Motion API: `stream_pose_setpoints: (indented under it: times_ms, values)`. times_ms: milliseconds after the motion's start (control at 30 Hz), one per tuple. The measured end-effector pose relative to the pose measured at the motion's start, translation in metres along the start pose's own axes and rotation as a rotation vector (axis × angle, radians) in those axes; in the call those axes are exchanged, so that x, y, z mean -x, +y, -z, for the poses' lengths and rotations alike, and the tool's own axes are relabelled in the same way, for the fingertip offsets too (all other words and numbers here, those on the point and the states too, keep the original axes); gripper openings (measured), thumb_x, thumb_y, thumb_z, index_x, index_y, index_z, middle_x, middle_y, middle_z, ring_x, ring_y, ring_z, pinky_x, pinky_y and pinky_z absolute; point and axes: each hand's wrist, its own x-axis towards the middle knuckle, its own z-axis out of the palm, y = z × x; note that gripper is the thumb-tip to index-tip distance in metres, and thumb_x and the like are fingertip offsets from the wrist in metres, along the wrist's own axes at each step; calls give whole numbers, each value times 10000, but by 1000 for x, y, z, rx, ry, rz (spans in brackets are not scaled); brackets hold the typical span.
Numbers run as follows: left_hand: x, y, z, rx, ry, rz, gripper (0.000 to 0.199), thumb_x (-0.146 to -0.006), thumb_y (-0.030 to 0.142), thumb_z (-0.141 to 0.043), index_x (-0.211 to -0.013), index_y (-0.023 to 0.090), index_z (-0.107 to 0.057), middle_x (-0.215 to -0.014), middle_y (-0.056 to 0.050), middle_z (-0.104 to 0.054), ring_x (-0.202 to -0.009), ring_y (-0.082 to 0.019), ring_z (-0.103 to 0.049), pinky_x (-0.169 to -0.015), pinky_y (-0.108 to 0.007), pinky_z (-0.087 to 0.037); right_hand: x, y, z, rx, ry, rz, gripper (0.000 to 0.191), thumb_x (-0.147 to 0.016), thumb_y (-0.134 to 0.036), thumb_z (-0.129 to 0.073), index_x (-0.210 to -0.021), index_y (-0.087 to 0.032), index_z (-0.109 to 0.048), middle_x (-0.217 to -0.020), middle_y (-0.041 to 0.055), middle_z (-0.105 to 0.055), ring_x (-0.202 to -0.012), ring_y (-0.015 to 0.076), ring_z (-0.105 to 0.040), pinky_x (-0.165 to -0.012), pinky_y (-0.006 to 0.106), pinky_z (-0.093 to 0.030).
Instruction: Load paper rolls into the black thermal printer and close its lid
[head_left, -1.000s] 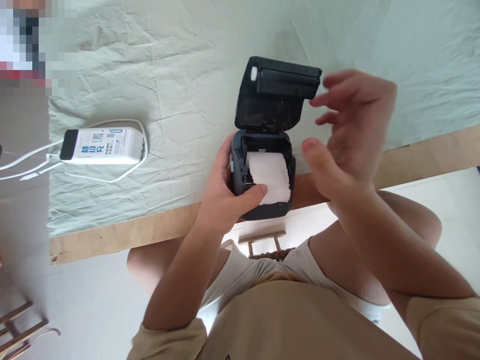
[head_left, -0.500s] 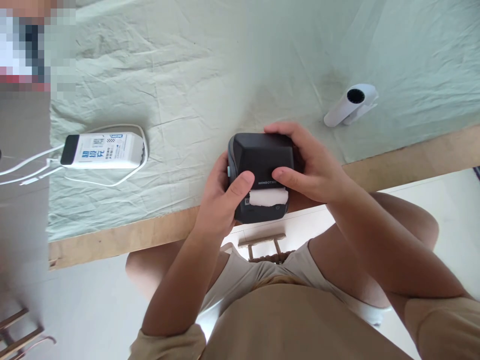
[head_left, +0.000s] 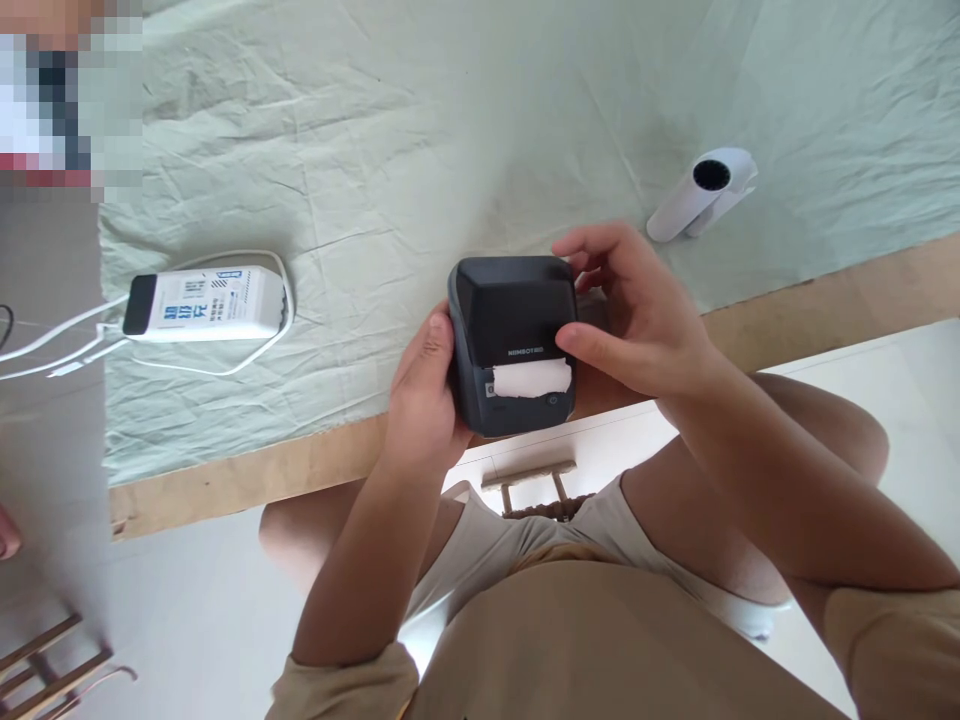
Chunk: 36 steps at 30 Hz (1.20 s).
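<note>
A black label printer (head_left: 516,310), marked NIIMBOT, is near the table's front edge. A torn-edged strip of white paper (head_left: 532,378) sticks out of its front slot. My left hand (head_left: 427,385) grips the printer's left side, its thumb along the edge and the other fingers mostly hidden underneath. Around the right side, my right hand (head_left: 637,310) is loosely curved with fingers apart. Its thumb tip overlaps the printer's right edge and its index finger is by the far right corner. Whether these fingertips touch the printer I cannot tell.
A white power strip (head_left: 210,303) with cables lies on the pale green cloth (head_left: 375,150) to the left. A white cylindrical object with a dark round end (head_left: 701,195) stands at the right. Bare wood (head_left: 255,470) edges the table. A wooden stool (head_left: 56,665) is at lower left.
My left thumb has moved from the printer's top to its left side. My right hand has loosened and shifted slightly right, its fingers now spread.
</note>
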Motion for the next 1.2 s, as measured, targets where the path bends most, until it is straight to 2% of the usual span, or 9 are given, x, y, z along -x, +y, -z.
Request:
stream_pose_setpoints:
  times_ms: [233, 433, 567, 633, 733, 833, 933, 1067, 1200]
  values:
    - [-2, 2, 4, -118, 53, -56, 167, -1032, 399, -774, -984, 251, -835, -882, -11, -792, -1039, -255, -813, -962, -385, -698, 0, -1, -1, 42, -25, 160, 493, -902, -411, -800, -1366, -386, -635, -1089, 37, -679, -940, 260, -658, -791, 445, -611]
    - [-3, -2, 4, -63, 37, -41, 166, -1036, 394, -768, -982, 251, -833, -907, -6, -807, -1031, -246, -818, -996, -368, -677, -3, -22, -11, -37, 357, 192, 238, -921, -247, -809, -1103, -364, -708, -635, -95, -533, -520, 134, -494, -525, 342, -409]
    - [-2, -1, 3, -62, 41, 4, 174, -1040, 408, -768, -1029, 249, -837, -918, 1, -815, -1031, -238, -825, -1014, -361, -680, -8, -38, -12, 9, 517, 89, 74, -1027, -342, -741, -972, -332, -694, -741, -66, -720, -529, 140, -611, -452, 337, -376]
    - [-1, 0, 2, -60, 36, 31, 207, -1051, 438, -757, -1032, 247, -834, -916, 1, -822, -1014, -236, -831, -998, -363, -690, -11, -40, -9, 135, 481, 109, 114, -994, -297, -768, -908, -302, -693, -830, -55, -783, -549, 127, -626, -482, 331, -405]
    - [1, 2, 1, -68, 14, 49, 238, -1067, 463, -733, -1056, 246, -831, -955, -9, -841, -1088, -252, -833, -991, -355, -694, -15, -37, -2, 364, 237, 166, 72, -924, -223, -769, -908, -288, -744, -783, -63, -783, -525, 118, -576, -528, 328, -397]
    - [1, 3, 0, -97, 3, 46, 246, -1058, 473, -737, -1056, 246, -831, -969, -17, -848, -1147, -270, -823, -982, -354, -693, -17, -33, 5, 469, -44, 121, 177, -912, -324, -768, -1087, -324, -796, -701, -54, -726, -527, 147, -532, -531, 333, -329]
    - [2, 5, 0, -122, -7, 55, 256, -1032, 486, -770, -1063, 242, -840, -977, -23, -852, -1145, -276, -823, -966, -353, -695, -18, -35, 12, 475, -187, 80, 316, -898, -372, -788, -1214, -354, -786, -710, -44, -718, -541, 161, -526, -531, 330, -301]
    - [3, 4, -1, -113, 30, 79, 247, -990, 489, -811, -1032, 247, -824, -921, -17, -834, -1118, -285, -829, -940, -370, -703, -19, -49, 23, 284, -191, 25, 391, -827, -269, -838, -1206, -348, -785, -867, -54, -785, -513, 109, -527, -494, 320, -365]
    - [2, 0, 0, -73, 70, 62, 220, -1007, 466, -790, -1030, 249, -816, -911, -1, -816, -1035, -258, -830, -943, -381, -707, -21, -46, 34, -71, 207, -69, 306, -853, -150, -711, -1096, -331, -754, -991, -42, -758, -565, 88, -527, -454, 294, -366]
